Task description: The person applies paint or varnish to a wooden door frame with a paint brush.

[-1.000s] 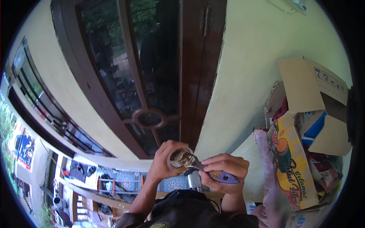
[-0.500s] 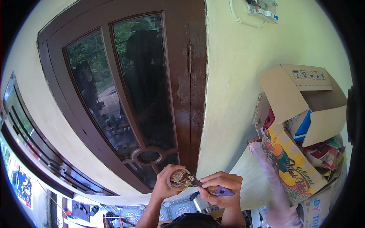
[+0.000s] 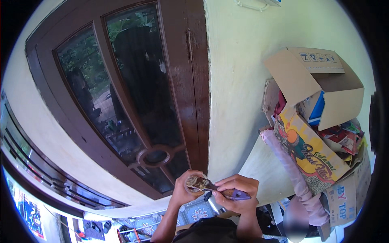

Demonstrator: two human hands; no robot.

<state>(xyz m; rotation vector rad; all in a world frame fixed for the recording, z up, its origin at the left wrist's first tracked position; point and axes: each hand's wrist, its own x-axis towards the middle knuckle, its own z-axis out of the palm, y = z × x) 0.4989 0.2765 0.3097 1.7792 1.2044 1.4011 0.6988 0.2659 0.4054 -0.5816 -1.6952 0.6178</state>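
Note:
My left hand (image 3: 182, 191) is wrapped round a small clear cup (image 3: 190, 192) with its mouth turned up toward me. In my right hand (image 3: 240, 192) is a paintbrush (image 3: 237, 195) with a purple-ended handle, gripped between thumb and fingers. The brush's pale, brown-stained bristles lie over the mouth of the cup, by its rim. What is inside the cup is mostly hidden by the brush. Both hands are low in the middle of the view, in front of the foot of a brown wooden door (image 3: 198, 121) with glass panes.
At the right, an open cardboard box (image 3: 344, 106) sits on a pile of packages beside a yellow printed carton (image 3: 308, 150). A person's pink sleeve (image 3: 285, 162) is near it. A metal canister (image 3: 215, 205) stands on patterned floor tiles (image 3: 194, 213). Sandals (image 3: 106, 227) lie at lower left.
The view has shifted, so the door and boxes sit higher and further left. The brush head has moved across the cup's mouth toward its left rim. Both hands keep their hold.

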